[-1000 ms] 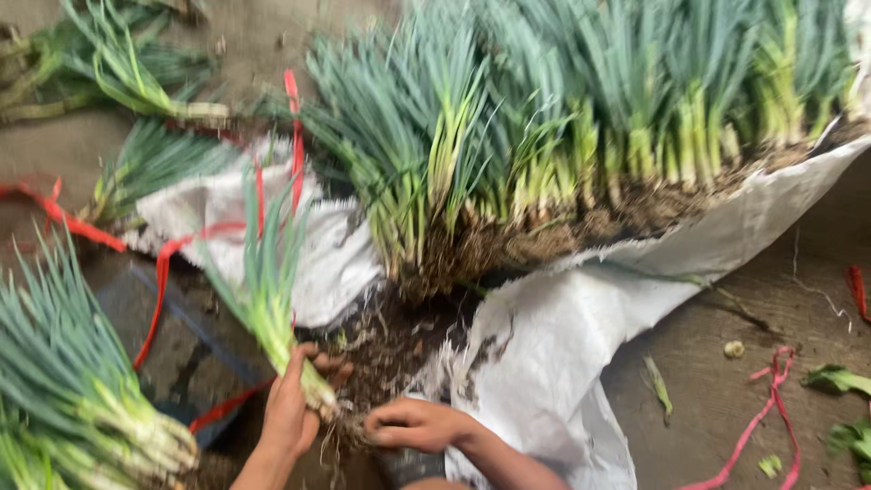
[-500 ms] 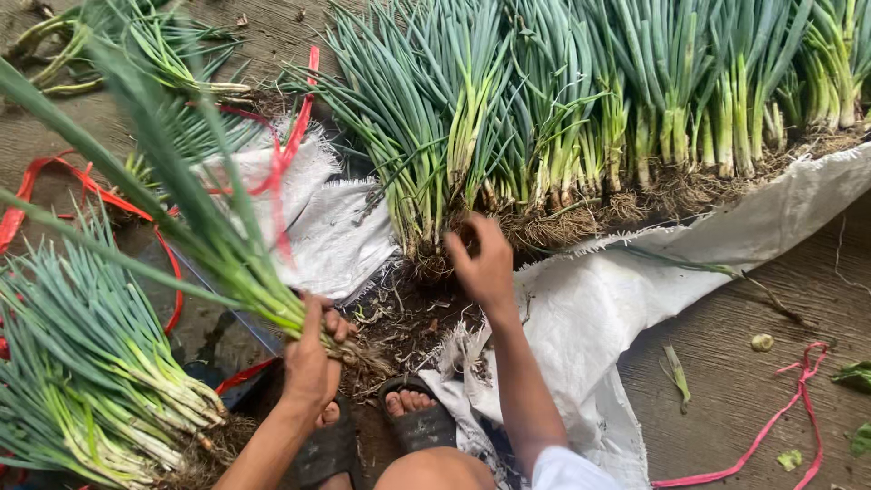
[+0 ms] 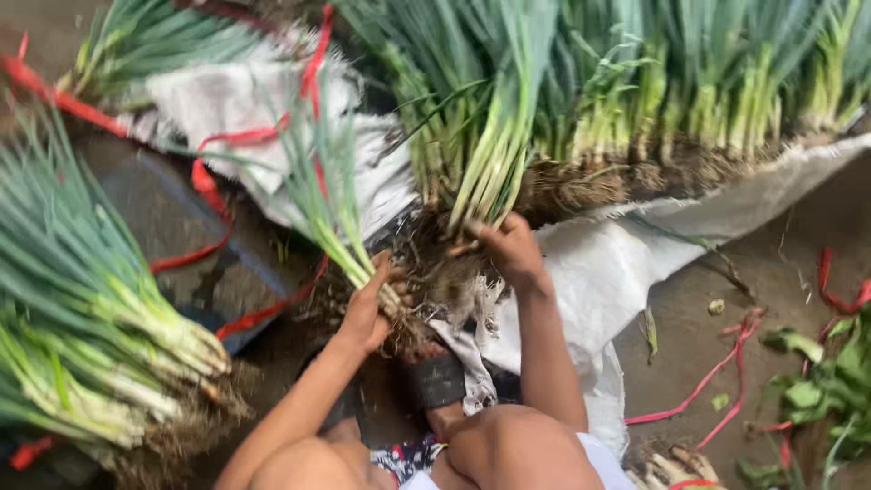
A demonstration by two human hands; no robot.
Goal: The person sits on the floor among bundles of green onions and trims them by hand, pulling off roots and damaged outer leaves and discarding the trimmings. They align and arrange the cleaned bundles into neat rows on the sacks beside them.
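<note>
My left hand [image 3: 366, 307] grips a small bunch of green onions [image 3: 334, 213] near its muddy roots, the leaves pointing up and left. My right hand [image 3: 508, 247] is closed around the white stems of another clump of green onions [image 3: 494, 159], which it holds at the near edge of the big pile of green onions [image 3: 653, 91] lying on a white woven sack [image 3: 635, 254]. Soil and root fibres hang below both hands. My knees and a sandalled foot [image 3: 435, 381] show at the bottom.
A heap of green onions [image 3: 82, 308] lies at the left with roots toward me. Red plastic ties [image 3: 254, 136] cross another white sack [image 3: 227, 100] behind it. More red ties [image 3: 717, 372] and loose green leaves [image 3: 817, 390] lie on the concrete floor at right.
My right hand reached up into the big pile and now has a clump pulled toward me. My left hand has kept its small bunch, which now tilts more upright.
</note>
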